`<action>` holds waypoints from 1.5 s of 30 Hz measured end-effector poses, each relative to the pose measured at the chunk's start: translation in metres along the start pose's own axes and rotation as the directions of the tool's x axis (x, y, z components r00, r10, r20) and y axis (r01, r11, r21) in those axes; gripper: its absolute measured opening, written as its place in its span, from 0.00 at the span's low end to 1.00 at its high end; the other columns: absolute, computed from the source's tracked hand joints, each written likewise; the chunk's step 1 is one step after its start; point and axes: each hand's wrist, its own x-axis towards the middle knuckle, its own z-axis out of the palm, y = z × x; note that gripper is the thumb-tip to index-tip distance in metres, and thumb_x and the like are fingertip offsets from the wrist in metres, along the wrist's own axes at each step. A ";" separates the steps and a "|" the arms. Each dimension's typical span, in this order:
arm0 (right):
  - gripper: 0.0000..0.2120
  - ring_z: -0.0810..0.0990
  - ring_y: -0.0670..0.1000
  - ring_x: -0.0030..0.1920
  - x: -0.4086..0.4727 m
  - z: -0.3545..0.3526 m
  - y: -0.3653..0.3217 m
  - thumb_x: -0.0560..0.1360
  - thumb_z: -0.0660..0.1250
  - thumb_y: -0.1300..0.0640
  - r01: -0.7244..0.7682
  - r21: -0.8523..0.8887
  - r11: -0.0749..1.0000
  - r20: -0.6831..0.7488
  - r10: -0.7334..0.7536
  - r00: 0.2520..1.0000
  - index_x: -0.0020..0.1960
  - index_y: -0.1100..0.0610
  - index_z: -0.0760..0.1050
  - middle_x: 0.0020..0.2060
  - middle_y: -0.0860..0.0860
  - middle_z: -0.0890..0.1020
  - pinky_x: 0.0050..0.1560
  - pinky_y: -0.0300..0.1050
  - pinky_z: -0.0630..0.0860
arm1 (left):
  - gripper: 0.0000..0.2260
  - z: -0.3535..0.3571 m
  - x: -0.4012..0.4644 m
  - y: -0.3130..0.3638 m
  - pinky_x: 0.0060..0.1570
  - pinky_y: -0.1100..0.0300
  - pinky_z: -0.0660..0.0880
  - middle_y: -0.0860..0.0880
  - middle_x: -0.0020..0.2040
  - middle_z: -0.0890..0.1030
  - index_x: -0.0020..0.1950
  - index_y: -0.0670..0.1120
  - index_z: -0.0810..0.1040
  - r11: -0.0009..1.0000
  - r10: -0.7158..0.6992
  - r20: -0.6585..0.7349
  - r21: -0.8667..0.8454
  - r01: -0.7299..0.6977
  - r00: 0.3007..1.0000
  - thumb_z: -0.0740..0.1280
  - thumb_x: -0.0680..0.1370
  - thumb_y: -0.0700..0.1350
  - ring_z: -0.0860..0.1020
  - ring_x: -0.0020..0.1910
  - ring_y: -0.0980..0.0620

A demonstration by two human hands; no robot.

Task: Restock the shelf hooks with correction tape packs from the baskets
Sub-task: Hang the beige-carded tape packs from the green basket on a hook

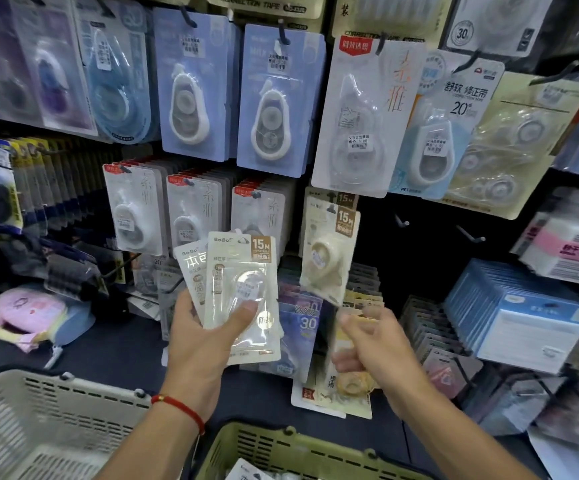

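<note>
Currently my left hand [199, 344] clamps a fanned stack of correction tape packs [243, 289], thumb across the front blister, wrist upright. I judge the packs light, with stiff card backs and slick plastic; grip by the card edges, sparing the blister. To its right, my right hand [367, 344] hangs loosely curled and blurred, below the hung pack [327, 258] on its hook [331, 207]; I cannot tell whether it holds anything.

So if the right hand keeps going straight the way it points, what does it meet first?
Probably the cream 15M pack hanging on its hook, up and slightly left of the right hand. The hand is motion-blurred and depth is unclear, so it could instead reach the packs stacked just below it.
</note>
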 end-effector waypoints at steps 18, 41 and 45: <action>0.02 0.84 0.54 0.29 -0.016 0.024 0.001 0.85 0.63 0.53 0.341 -0.076 0.937 0.127 -0.330 0.935 0.53 0.49 0.72 0.40 0.52 0.86 0.27 0.41 0.77 | 0.36 0.014 -0.006 -0.013 0.52 0.49 0.84 0.48 0.57 0.88 0.64 0.49 0.78 0.999 -0.027 0.083 0.021 0.026 0.996 0.86 0.62 0.58 0.87 0.56 0.46; 0.07 0.84 0.60 0.31 -0.005 0.012 -0.004 0.86 0.62 0.50 0.283 0.172 0.944 -0.102 -0.268 0.958 0.60 0.51 0.70 0.37 0.59 0.86 0.30 0.46 0.79 | 0.16 0.002 0.001 -0.007 0.50 0.42 0.84 0.50 0.54 0.88 0.61 0.47 0.81 0.999 -0.032 -0.026 -0.038 0.031 0.999 0.70 0.77 0.31 0.87 0.53 0.44; 0.16 0.87 0.57 0.34 0.000 0.012 0.002 0.85 0.65 0.50 0.031 0.093 0.995 -0.011 -0.030 0.999 0.67 0.52 0.64 0.58 0.53 0.79 0.36 0.49 0.84 | 0.16 0.003 0.001 -0.010 0.51 0.44 0.83 0.50 0.54 0.88 0.59 0.50 0.80 1.000 0.003 0.021 -0.007 -0.002 1.000 0.71 0.77 0.31 0.86 0.54 0.45</action>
